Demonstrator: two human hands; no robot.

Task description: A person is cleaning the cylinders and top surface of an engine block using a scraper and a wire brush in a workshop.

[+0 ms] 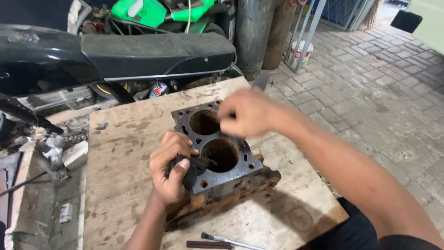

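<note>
One rusty engine block [217, 157] lay on the desk [120, 153]; left hand [172, 169] pressed a clenched dark rag [194, 165] on its near edge; right hand [247, 112], blurred above its far edge, grip indiscernible.

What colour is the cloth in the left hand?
Black or very dark grey: the cloth is bunched in the left hand against the rusty engine block, head view.

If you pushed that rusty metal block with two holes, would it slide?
Probably not easily. The metal block looks thick and solid, so likely heavy. It sits flat on the wooden board, so it shouldn't roll or tip. Its rusty sides look rough, not slippery.
</note>
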